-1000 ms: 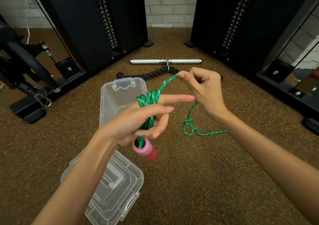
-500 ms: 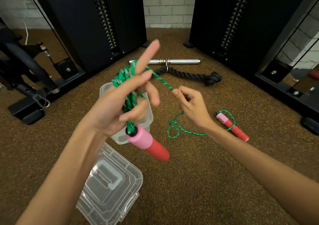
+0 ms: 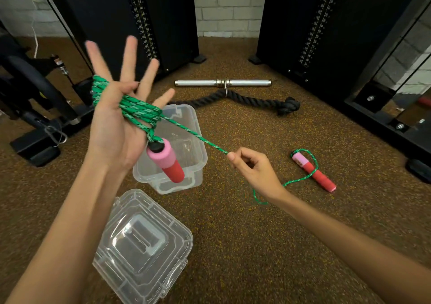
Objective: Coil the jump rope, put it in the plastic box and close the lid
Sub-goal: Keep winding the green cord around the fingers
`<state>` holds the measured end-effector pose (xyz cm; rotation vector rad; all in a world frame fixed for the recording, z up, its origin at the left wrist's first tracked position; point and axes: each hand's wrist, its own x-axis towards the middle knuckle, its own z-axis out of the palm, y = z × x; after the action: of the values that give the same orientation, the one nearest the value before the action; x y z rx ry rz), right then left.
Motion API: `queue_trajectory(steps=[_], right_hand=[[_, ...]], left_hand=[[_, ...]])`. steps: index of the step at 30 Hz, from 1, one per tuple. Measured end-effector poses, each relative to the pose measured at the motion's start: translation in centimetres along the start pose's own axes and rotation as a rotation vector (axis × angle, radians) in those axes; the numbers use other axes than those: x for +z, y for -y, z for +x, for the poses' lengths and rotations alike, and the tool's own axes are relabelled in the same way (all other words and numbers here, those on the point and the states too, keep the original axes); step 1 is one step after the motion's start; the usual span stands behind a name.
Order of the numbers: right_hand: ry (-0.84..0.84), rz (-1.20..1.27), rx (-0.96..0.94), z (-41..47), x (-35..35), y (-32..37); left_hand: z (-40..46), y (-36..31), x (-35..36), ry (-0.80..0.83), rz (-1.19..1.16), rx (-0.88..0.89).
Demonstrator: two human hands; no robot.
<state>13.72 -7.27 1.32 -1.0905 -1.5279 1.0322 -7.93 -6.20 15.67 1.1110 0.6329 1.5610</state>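
Observation:
Several loops of the green jump rope (image 3: 137,110) are wound across the palm of my left hand (image 3: 114,121), which is raised with fingers spread straight. One pink and red handle (image 3: 166,160) dangles below that palm. My right hand (image 3: 253,170) pinches the rope's taut free strand lower right of the coil. The rest of the rope trails on the floor to the second handle (image 3: 313,172). The clear plastic box (image 3: 186,170) stands open on the floor beneath the dangling handle. Its clear lid (image 3: 144,245) lies separately, nearer to me.
A black braided rope (image 3: 251,99) and a metal bar (image 3: 222,83) lie on the brown speckled floor beyond the box. Black weight machines (image 3: 310,23) stand left and right. An exercise bike base (image 3: 35,126) is at far left.
My left hand has opened its fingers and turned palm up with the coil across it. My right hand moved down and to the right, pulling the strand taut.

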Motion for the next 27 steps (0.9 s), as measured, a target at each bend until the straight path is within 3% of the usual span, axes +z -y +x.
queue_trajectory(steps=[5,9,19,27], right_hand=[[-0.023,0.006,-0.075,-0.7,-0.1,2.2],[-0.017,0.014,-0.227,-1.3,-0.2,5.6],[-0.005,-0.07,-0.563,0.2,-0.4,12.6],[-0.037,0.045,-0.415,2.4,-1.6,14.0]], left_hand=[[-0.2,1.2,-0.6,-0.249,0.173,0.049],[-0.3,1.9,-1.0,-0.275,0.219,-0.017],[-2.0,2.6,2.5,0.118,0.23,-0.387],[-3.9,2.6,4.1,0.608,0.303,-0.69]])
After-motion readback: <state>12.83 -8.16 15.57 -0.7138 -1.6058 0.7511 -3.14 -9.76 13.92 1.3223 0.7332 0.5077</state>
